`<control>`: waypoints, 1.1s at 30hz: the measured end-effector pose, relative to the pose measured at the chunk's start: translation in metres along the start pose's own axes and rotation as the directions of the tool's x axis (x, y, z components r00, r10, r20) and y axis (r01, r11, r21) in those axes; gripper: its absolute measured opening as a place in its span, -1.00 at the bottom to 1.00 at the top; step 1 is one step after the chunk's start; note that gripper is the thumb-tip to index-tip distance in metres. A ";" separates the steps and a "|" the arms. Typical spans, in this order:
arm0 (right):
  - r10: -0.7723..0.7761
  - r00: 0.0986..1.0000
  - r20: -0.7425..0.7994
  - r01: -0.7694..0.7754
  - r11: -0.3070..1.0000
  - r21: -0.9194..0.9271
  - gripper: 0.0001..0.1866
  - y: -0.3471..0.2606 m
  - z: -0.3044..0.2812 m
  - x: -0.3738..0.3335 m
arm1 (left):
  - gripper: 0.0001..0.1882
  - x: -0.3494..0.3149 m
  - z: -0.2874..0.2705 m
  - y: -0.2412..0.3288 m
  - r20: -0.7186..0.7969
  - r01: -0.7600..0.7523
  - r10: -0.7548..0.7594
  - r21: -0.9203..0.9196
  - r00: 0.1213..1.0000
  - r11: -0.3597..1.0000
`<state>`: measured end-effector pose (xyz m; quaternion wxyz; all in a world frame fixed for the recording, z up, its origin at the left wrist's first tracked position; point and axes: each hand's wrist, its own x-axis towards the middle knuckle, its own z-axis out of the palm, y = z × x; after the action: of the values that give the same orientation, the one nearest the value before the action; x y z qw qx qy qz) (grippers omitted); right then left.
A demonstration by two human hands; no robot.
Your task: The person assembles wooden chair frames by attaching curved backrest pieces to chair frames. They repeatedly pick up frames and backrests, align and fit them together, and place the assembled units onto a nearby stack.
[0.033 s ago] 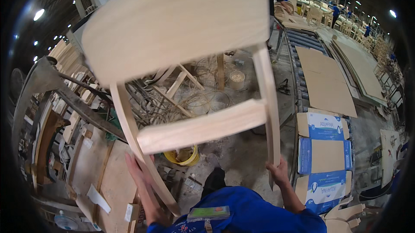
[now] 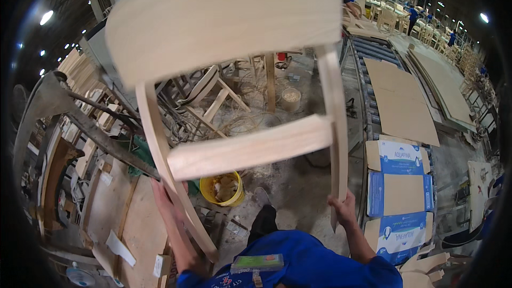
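A pale wooden chair back frame [image 2: 226, 21] is held up in front of me, with a broad curved panel at the top, two long legs and a lower crossrail [image 2: 250, 146]. My left hand [image 2: 169, 205] is closed round the lower part of its left leg; the leg hides some of the fingers. Around the right leg, near its lower end, my right hand [image 2: 344, 206] is closed. The panel's top edge runs out of the picture.
A yellow bucket [image 2: 238, 194] with scraps stands on the floor beyond my foot. At right, flattened cardboard [image 2: 402, 101] and a blue-and-white carton [image 2: 402, 192] lie on a roller conveyor [image 2: 373, 48]. A wooden bench [image 2: 141, 224] and a dusty machine arm [image 2: 106, 128] are at left.
The chair back frame has shifted slightly, its panel upward and to the right. More of the yellow bucket shows below the crossrail. Both hands keep their hold.
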<state>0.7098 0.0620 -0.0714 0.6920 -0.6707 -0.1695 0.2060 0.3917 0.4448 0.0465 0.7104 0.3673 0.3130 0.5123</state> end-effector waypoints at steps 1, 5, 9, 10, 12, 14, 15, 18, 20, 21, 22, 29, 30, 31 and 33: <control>0.023 0.997 -0.067 -0.022 1.000 0.016 -0.69 -0.007 0.003 0.022 | -0.23 0.026 0.035 -0.001 -0.030 -0.026 0.027 0.034 0.999 0.999; -0.012 0.976 -0.218 0.046 0.987 0.152 -0.68 -0.043 0.050 0.134 | -0.46 0.142 0.075 -0.014 0.432 -0.102 -0.020 0.257 0.901 0.961; -0.067 0.954 -0.293 0.110 0.985 0.133 -0.69 -0.063 0.082 0.215 | -0.76 0.209 0.058 -0.103 0.341 -0.229 0.002 0.626 0.940 0.745; -0.082 0.942 -0.324 0.120 0.988 0.099 -0.69 -0.065 0.086 0.229 | -0.76 0.227 0.066 -0.118 0.299 -0.177 -0.020 0.616 0.954 0.767; -0.098 0.939 -0.329 0.117 0.992 0.038 -0.70 -0.070 0.097 0.244 | -0.76 0.259 0.079 -0.133 0.205 -0.084 -0.048 0.591 0.978 0.802; -0.065 0.939 -0.339 0.066 0.998 -0.007 -0.70 -0.072 0.109 0.268 | -0.75 0.292 0.086 -0.139 0.179 -0.057 -0.085 0.666 0.980 0.743; -0.024 0.933 -0.359 0.016 1.000 -0.025 -0.70 -0.068 0.113 0.279 | -0.74 0.305 0.091 -0.142 0.169 -0.039 -0.114 0.705 0.979 0.709; 0.094 0.906 -0.413 -0.101 0.995 0.005 -0.73 -0.055 0.132 0.313 | -0.74 0.355 0.107 -0.144 0.209 -0.077 -0.107 0.714 0.972 0.696; 0.159 0.883 -0.441 -0.173 0.985 0.007 -0.75 -0.049 0.144 0.337 | -0.74 0.383 0.121 -0.145 0.229 -0.070 -0.144 0.724 0.963 0.686; 0.162 0.889 -0.428 -0.162 0.986 0.037 -0.76 -0.044 0.151 0.350 | -0.73 0.398 0.125 -0.144 0.229 -0.067 -0.151 0.732 0.962 0.678; 0.166 0.895 -0.415 -0.152 0.986 0.068 -0.76 -0.040 0.157 0.363 | -0.71 0.413 0.133 -0.145 0.233 -0.080 -0.156 0.763 0.960 0.642; 0.279 0.876 -0.393 -0.257 0.960 0.110 -0.77 -0.024 0.186 0.484 | -0.64 0.532 0.206 -0.175 0.252 -0.137 -0.208 0.884 0.945 0.448; 0.288 0.874 -0.392 -0.262 0.958 0.119 -0.78 -0.021 0.188 0.509 | -0.63 0.555 0.219 -0.187 0.263 -0.142 -0.210 0.876 0.941 0.461; 0.294 0.869 -0.397 -0.264 0.956 0.130 -0.78 -0.015 0.187 0.535 | -0.63 0.578 0.237 -0.199 0.255 -0.136 -0.232 0.892 0.939 0.432; 0.290 0.875 -0.387 -0.259 0.957 0.130 -0.77 -0.008 0.189 0.592 | -0.62 0.630 0.273 -0.219 0.232 -0.129 -0.255 0.922 0.939 0.364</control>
<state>1.1217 0.5280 -0.0801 0.7001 -0.6897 0.0810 0.1659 0.9005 0.9482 -0.0350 0.4409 0.7717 0.4340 0.1474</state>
